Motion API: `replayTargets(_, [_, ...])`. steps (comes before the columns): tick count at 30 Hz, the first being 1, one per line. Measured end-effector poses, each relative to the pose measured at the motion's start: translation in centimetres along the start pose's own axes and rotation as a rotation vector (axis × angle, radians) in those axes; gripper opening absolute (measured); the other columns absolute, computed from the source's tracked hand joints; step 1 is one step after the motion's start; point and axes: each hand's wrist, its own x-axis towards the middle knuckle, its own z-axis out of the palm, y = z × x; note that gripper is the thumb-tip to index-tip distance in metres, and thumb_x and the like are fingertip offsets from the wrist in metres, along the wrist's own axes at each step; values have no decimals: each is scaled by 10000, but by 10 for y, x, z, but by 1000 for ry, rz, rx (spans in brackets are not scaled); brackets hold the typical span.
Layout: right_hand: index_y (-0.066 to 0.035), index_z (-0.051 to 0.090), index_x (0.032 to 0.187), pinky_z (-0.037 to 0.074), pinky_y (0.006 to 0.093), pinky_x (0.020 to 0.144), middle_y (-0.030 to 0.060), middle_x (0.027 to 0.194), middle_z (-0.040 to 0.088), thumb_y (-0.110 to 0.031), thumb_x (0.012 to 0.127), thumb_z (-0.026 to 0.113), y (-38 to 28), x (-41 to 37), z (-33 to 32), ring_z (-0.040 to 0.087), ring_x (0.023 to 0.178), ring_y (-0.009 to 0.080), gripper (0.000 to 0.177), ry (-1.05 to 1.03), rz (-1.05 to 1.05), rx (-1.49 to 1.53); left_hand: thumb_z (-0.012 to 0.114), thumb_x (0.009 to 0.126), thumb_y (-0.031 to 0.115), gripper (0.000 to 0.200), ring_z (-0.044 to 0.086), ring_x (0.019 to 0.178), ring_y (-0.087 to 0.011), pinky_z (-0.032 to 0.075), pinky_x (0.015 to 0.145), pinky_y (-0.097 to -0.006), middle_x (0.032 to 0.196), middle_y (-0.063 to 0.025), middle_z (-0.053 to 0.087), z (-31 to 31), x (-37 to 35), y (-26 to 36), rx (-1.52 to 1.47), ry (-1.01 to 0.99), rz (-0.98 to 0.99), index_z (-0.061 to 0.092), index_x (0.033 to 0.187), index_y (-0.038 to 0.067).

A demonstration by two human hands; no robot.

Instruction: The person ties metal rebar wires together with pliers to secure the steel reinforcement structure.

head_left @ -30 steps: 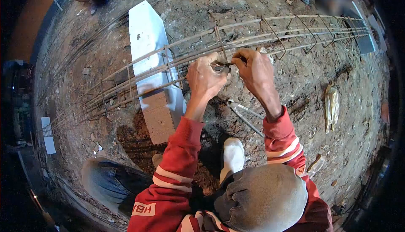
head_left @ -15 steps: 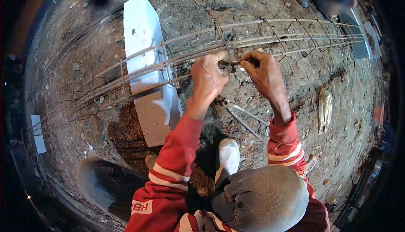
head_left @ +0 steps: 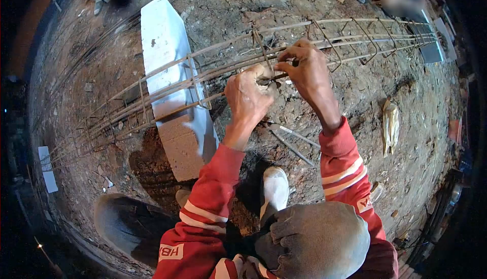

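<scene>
A long cage of steel rebar (head_left: pixel 223 69) with bent stirrups runs across the view in front of me. My left hand (head_left: pixel 248 96) is closed around the near bar beside a stirrup; its fingertips are partly hidden. Just to the right, my right hand (head_left: pixel 307 71) is closed in a pinch at the same joint, and what sits between the fingertips is too small to make out. Below the hands, a pair of pincers (head_left: pixel 291 143) lies on the soil with its handles spread. Under the cage to the left stands a pale block (head_left: pixel 165 40).
Uneven soil surrounds my shoes. A crumpled yellowish wrapper (head_left: pixel 390 126) lies at right. Another block (head_left: pixel 432 52) is under the cage's far right end, and a white piece (head_left: pixel 47 170) is at the left end. Other people crouch at the top left and top right.
My right hand has moved up and slightly left, over the bar beside the stirrup. My left hand stays at nearly the same place on the cage. The view has shifted a little.
</scene>
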Motion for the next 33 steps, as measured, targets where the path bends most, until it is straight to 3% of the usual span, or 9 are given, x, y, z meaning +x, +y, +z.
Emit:
replayTargets(5, [-41,729,807,508,417,707,120,833,661,-143,752,741,4,-3,10,652,798,326,116,-25,-42,41,769,641,100,237,704,819,-305,538,738,-392,863,-91,735,7,-6,2,6,55,-64,736,874,133])
replayTargets(9, [-47,716,773,518,437,721,157,789,682,-198,821,677,13,-7,22,651,741,362,163,73,-182,-97,743,670,41,207,727,780,-260,540,714,-340,826,-127,735,6,-7,8,-82,132,-27,723,876,54])
replayTargets(12, [-25,683,709,488,513,704,230,689,639,-259,909,579,27,4,17,626,694,441,325,-420,-3,-115,735,668,34,195,728,782,-250,540,711,-332,813,-127,734,7,-8,7,-77,100,-98,729,863,47])
replayTargets(15, [-9,679,777,481,501,719,221,693,636,-211,890,611,15,-8,17,621,700,430,241,-236,-26,-143,733,646,30,202,727,768,-250,539,706,-329,814,-133,733,6,-10,5,-75,85,-109,736,847,47])
replayTargets(17, [-7,622,899,460,433,747,150,802,626,-5,783,683,0,-32,20,596,776,347,131,238,-173,20,729,644,31,197,726,756,-258,540,700,-340,805,-131,732,4,-10,5,-89,82,-96,734,840,53])
replayTargets(24, [-92,614,1228,358,502,966,158,1230,532,-225,781,702,22,-92,47,460,1195,353,475,193,-72,-250,838,675,181,185,708,735,-284,527,676,-362,806,-94,735,5,-8,6,0,98,-39,735,808,103])
replayTargets(27, [-156,640,1171,335,533,958,130,1255,500,-165,791,637,11,-89,50,444,1205,334,381,69,45,-452,813,648,188,182,673,735,-323,501,689,-405,797,-86,710,7,-10,6,-50,130,30,715,791,131])
replayTargets(31, [-96,662,981,341,548,959,119,1093,576,-119,772,635,3,-88,24,550,1066,299,212,142,-237,-469,803,637,188,180,662,754,-313,489,737,-408,800,-75,700,8,-12,3,-48,118,-14,705,776,129])
replayTargets(33, [-56,623,892,418,521,900,169,966,618,-103,786,633,12,-88,21,606,932,341,116,-111,-138,-237,827,658,172,207,687,744,-298,508,694,-392,797,-98,714,9,-14,-3,-42,132,82,736,831,105])
